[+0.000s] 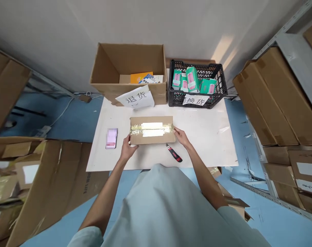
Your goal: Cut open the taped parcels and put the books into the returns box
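A closed cardboard box (153,140) lies on the white table in front of me, with clear tape along its slit seam and a white label under the tape. My left hand (127,148) grips its left end, thumb near the front edge. At the opposite end, my right hand (181,136) holds the box by its right side. Just below the box's right front corner lies a red and black utility knife (174,153), touched by neither hand. A phone (111,138), its screen blurred, rests on the table to the left.
A large open carton (104,88) with a handwritten paper sign (136,98) stands at the table's back, holding an orange packet and papers. Beside it, a black plastic crate (177,102) contains several green and pink boxes (192,79). Stacked cartons (269,99) flank the table (209,137).
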Tool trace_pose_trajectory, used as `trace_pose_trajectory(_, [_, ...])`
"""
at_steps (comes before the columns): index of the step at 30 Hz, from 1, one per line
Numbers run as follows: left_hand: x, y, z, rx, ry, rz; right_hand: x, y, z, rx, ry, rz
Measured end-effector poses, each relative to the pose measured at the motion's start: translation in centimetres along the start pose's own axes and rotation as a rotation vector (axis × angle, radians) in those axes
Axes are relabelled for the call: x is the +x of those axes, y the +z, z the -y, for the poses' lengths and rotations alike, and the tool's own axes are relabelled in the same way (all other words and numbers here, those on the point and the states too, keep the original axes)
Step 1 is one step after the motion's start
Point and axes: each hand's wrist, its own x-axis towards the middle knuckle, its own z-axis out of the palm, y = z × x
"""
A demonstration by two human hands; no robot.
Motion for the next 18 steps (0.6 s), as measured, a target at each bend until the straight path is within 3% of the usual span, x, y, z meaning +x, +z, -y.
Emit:
trace_pose_trajectory(6, [-4.3, -7.2, 2.0, 0.133, -0.059, -0.155, -1.9, 7.3, -1.1, -0.043, 0.019, 0.108])
trace_pose_trajectory(10, [-7.3, -10.9, 3.3, 0.201, -0.076, -0.152, -5.0, 9.8, -1.2, -0.039, 0.022, 0.169])
trace_pose_trajectory(13, [-8.8, -11.1, 4.0, 0.202, -0.082, -0.136, -7.3, 9.6, -1.0, 0.000, 0.054, 0.175])
trace_pose_trajectory(18, [-8.6, -7.3, 3.3, 0.145, -0.024, -0.035, -9.4, 6.1, -0.8, 0.033, 0.122, 0.071])
